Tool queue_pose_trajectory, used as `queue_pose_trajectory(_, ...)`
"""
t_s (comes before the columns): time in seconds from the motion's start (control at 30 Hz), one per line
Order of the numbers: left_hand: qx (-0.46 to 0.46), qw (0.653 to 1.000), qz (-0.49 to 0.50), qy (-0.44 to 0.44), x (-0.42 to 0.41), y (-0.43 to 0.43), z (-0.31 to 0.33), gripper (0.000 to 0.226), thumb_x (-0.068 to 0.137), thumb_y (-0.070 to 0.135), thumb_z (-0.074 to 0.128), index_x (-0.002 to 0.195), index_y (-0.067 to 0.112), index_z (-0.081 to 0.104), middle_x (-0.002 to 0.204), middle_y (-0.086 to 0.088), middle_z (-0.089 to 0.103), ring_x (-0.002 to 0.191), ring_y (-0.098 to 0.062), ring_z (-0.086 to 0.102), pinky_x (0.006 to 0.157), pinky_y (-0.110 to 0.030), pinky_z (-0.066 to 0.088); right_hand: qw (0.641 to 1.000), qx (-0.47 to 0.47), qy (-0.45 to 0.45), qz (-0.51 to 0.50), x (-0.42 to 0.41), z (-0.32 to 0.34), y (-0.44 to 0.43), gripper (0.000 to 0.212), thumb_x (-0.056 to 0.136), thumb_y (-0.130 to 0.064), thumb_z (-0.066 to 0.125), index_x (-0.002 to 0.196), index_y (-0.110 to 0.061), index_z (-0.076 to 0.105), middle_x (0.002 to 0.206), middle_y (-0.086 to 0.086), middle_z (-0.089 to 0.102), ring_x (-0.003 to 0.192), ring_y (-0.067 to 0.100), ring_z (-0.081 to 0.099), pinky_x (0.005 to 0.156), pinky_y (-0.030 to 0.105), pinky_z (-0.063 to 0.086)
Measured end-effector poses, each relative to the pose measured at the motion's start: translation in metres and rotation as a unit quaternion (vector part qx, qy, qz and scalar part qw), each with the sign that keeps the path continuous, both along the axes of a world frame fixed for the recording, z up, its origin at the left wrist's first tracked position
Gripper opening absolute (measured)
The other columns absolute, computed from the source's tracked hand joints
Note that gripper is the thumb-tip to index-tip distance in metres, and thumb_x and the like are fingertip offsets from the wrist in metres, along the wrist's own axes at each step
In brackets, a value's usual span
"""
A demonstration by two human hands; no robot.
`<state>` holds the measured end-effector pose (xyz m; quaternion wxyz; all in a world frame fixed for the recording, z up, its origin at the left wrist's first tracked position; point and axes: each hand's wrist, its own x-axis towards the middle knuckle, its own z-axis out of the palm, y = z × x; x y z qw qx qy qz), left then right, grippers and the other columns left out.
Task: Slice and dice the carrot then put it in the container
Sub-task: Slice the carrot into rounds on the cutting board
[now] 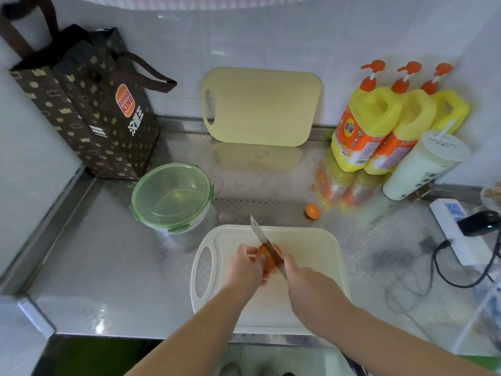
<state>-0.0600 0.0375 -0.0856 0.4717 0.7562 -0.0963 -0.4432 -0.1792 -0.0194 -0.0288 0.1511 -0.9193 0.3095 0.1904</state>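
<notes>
Carrot (268, 256): on the cutting board (311, 248), under your knife (261, 236).
Left hand (248, 264): curled round the carrot, pinning it.
Right hand (307, 284): gripping the knife handle.
Risk: your left fingertips (251, 250) sit just beside the blade; the round carrot may roll and carry them under it.
Container (170, 196): lid on, beside the board; no carrot visible inside.
Stray end (312, 211): on the counter (108, 253).

Orange carrot (262, 253) on white cutting board (311, 248), under knife (260, 234) blade; green-lidded container (172, 196) closed, beside board.
</notes>
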Motion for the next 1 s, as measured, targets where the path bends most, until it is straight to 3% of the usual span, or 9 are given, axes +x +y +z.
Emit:
queue_pose_trajectory(0.2, -0.003, 1.0, -0.01, 0.001, 0.001, 0.001, 0.001, 0.006, 0.099, 0.015, 0.044, 0.104, 0.013, 0.048, 0.093, -0.007, 0.067, 0.086, -0.026, 0.068, 0.069, -0.031, 0.057, 1.0, 0.008, -0.025, -0.01, 0.01, -0.016, -0.006, 0.047, 0.097, -0.006, 0.039, 0.14, -0.013, 0.022, 0.073, -0.004, 0.042, 0.062, 0.013, 0.044, 0.045, 0.021, 0.026)
queue_pose_trajectory(0.37, -0.005, 1.0, -0.015, -0.008, -0.001, 0.002, 0.003, 0.005, 0.099, 0.014, 0.043, 0.101, 0.016, 0.046, 0.091, -0.005, 0.067, 0.084, -0.025, 0.067, 0.07, -0.03, 0.057, 0.999, 0.019, -0.036, -0.018, 0.009, -0.028, -0.007, 0.047, 0.099, -0.011, 0.038, 0.142, -0.013, 0.019, 0.069, -0.008, 0.034, 0.055, 0.005, 0.035, 0.045, 0.021, 0.023)
queue_pose_trajectory(0.6, -0.007, 1.0, -0.015, 0.008, -0.002, 0.003, 0.003, 0.005, 0.099, 0.014, 0.043, 0.102, 0.015, 0.047, 0.093, -0.009, 0.069, 0.081, -0.022, 0.065, 0.067, -0.029, 0.055, 0.996, 0.062, -0.029, -0.054, 0.006, -0.031, -0.004, 0.046, 0.102, -0.016, 0.029, 0.146, -0.011, 0.017, 0.087, -0.002, 0.046, 0.074, 0.014, 0.051, 0.056, 0.018, 0.03)
queue_pose_trajectory(0.7, -0.009, 1.0, -0.003, 0.016, -0.002, 0.003, 0.006, 0.008, 0.099, 0.014, 0.044, 0.106, 0.012, 0.047, 0.09, -0.007, 0.069, 0.079, -0.022, 0.065, 0.072, -0.032, 0.057, 0.992, 0.092, -0.028, -0.075, 0.009, -0.022, -0.007, 0.031, 0.1, -0.014, 0.032, 0.13, -0.01, 0.036, 0.096, 0.007, 0.055, 0.08, 0.021, 0.057, 0.062, 0.026, 0.036)
queue_pose_trajectory(0.8, -0.013, 1.0, 0.004, 0.013, -0.003, 0.002, 0.008, 0.007, 0.099, 0.013, 0.045, 0.105, 0.011, 0.048, 0.08, -0.003, 0.067, 0.075, -0.021, 0.063, 0.074, -0.034, 0.056, 0.992, 0.11, -0.048, -0.048, 0.013, -0.011, -0.012, 0.01, 0.098, -0.015, 0.036, 0.107, -0.02, 0.033, 0.079, -0.002, 0.044, 0.072, 0.016, 0.048, 0.062, 0.03, 0.039)
queue_pose_trajectory(0.87, -0.007, 1.0, 0.001, 0.007, -0.003, 0.001, 0.006, 0.005, 0.099, 0.014, 0.045, 0.101, 0.013, 0.049, 0.079, -0.002, 0.067, 0.076, -0.021, 0.063, 0.076, -0.036, 0.057, 0.991, 0.119, -0.05, -0.04, 0.014, -0.013, -0.014, 0.012, 0.097, -0.013, 0.037, 0.1, -0.022, 0.03, 0.076, -0.005, 0.04, 0.069, 0.014, 0.045, 0.057, 0.026, 0.035)
queue_pose_trajectory(0.93, -0.001, 1.0, -0.002, 0.001, -0.003, 0.001, 0.003, 0.005, 0.099, 0.014, 0.044, 0.099, 0.015, 0.049, 0.079, -0.002, 0.068, 0.075, -0.022, 0.064, 0.077, -0.038, 0.057, 0.983, 0.149, -0.077, -0.075, 0.014, -0.019, -0.012, 0.005, 0.099, -0.024, 0.036, 0.099, -0.019, 0.038, 0.073, -0.004, 0.042, 0.064, 0.01, 0.041, 0.055, 0.022, 0.034)
queue_pose_trajectory(1.0, -0.002, 1.0, -0.006, 0.002, -0.002, 0.001, 0.0, 0.007, 0.099, 0.013, 0.044, 0.102, 0.012, 0.051, 0.082, -0.006, 0.07, 0.073, -0.021, 0.063, 0.072, -0.035, 0.057, 0.988, 0.083, -0.119, -0.06, 0.008, -0.029, -0.005, 0.03, 0.096, -0.046, 0.038, 0.083, -0.022, 0.05, 0.068, -0.004, 0.05, 0.063, 0.013, 0.045, 0.065, 0.027, 0.042)
